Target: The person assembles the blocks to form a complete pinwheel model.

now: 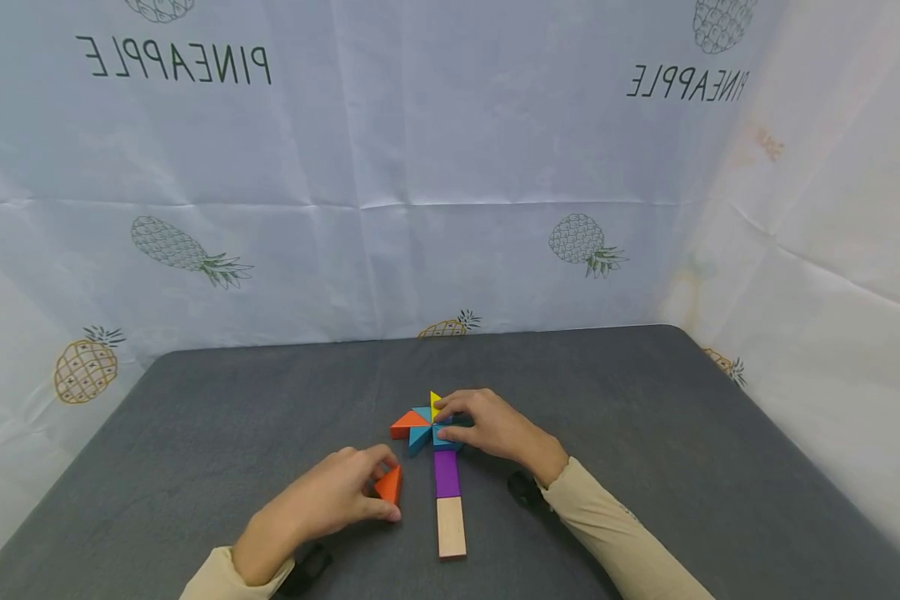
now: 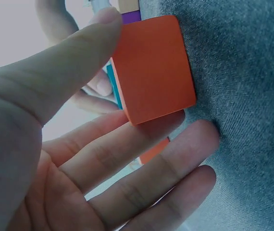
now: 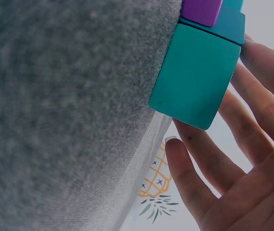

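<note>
My left hand [image 1: 333,492] pinches an orange triangular block [image 2: 154,70] between thumb and fingers, low over the table, left of a purple block [image 1: 446,473]. In the head view my right hand [image 1: 498,425] lies over the right side of a pinwheel of triangular blocks, its fingertips touching them. That pinwheel shows a yellow block [image 1: 434,402] at the top, another orange block [image 1: 407,424] at the left and blue blocks [image 1: 418,440] around the middle. A green block [image 3: 194,77] stands beside my right fingers, mostly hidden under the hand in the head view.
Below the pinwheel, the purple block and a plain wooden block [image 1: 452,528] form a straight stem. Everything lies on a dark grey table [image 1: 270,400]. A white cloth [image 1: 390,150] with pineapple prints hangs behind the table and along its sides.
</note>
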{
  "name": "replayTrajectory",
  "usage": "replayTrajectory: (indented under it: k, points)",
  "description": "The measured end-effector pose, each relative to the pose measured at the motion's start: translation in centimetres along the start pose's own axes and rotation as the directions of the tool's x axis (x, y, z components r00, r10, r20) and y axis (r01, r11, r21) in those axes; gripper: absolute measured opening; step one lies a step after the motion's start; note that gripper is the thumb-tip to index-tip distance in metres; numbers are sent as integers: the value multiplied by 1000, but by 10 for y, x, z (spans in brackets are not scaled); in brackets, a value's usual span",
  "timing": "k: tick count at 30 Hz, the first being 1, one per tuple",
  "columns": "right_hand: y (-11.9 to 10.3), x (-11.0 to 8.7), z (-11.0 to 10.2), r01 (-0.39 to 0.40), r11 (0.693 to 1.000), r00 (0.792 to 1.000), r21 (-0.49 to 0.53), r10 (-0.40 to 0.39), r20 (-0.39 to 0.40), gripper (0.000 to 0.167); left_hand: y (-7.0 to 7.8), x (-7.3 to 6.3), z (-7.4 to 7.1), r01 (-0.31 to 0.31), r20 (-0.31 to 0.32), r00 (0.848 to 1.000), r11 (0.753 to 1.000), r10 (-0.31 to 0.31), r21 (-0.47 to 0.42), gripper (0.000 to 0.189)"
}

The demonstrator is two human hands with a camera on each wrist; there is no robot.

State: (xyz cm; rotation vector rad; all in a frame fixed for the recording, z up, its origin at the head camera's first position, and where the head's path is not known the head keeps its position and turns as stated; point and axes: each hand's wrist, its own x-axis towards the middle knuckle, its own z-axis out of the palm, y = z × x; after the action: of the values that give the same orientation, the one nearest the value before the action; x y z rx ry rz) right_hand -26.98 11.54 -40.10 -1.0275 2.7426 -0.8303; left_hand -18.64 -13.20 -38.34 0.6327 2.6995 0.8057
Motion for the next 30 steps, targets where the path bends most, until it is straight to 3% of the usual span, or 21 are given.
replayTrajectory:
  k: [8, 17, 21, 30]
  points:
    - [0, 0, 0, 10, 1000, 1000, -6, -10, -4, 26, 3, 3, 4, 41, 10, 999, 999, -42, 8, 48]
    - [0, 0, 0, -4, 1000, 1000, 4, 4, -3, 25, 7, 5, 11, 61, -62, 997, 995, -56, 78, 42]
    - [0, 0, 0, -5, 1000, 1000, 3, 5, -3, 26, 7, 5, 10, 81, -55, 995, 994, -77, 75, 45]
    - [1, 0, 1, 5, 1000, 1000, 0, -5, -10, 25, 6, 5, 10, 24, -54, 998, 998, -21, 64, 33]
